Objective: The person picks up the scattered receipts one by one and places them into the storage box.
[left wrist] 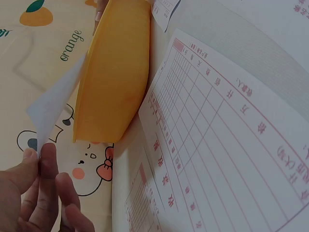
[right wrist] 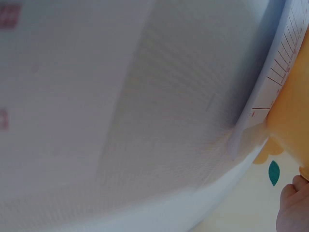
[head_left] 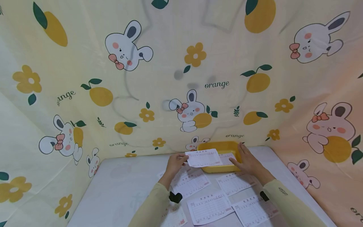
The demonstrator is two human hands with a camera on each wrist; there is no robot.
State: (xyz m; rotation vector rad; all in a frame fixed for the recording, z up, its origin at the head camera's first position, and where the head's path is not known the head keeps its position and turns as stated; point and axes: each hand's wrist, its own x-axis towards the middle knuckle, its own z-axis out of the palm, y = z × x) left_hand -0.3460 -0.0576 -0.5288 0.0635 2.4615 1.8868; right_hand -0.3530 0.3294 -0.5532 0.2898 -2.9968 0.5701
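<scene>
My left hand [head_left: 176, 162] pinches a white printed receipt slip [head_left: 203, 158] by its left edge between thumb and fingers. The slip spans the left part of a yellow plastic basket [head_left: 219, 169]; in the left wrist view it stands out beyond the fingertips toward the basket's rim. Another receipt slip [head_left: 227, 158] shows inside the basket, partly covered by the held one. At the basket's right side is my right hand [head_left: 251, 160], fingers extended along the wall and thumb spread toward the front rim. Only part of that hand [right wrist: 295, 205] appears in the right wrist view.
Several receipt slips lie in front of the basket, among them a middle slip [head_left: 210, 208] and a right slip [head_left: 253, 209]. They rest on a white table [head_left: 113, 189]. A curtain printed with rabbits and oranges [head_left: 158, 94] hangs behind and at both sides.
</scene>
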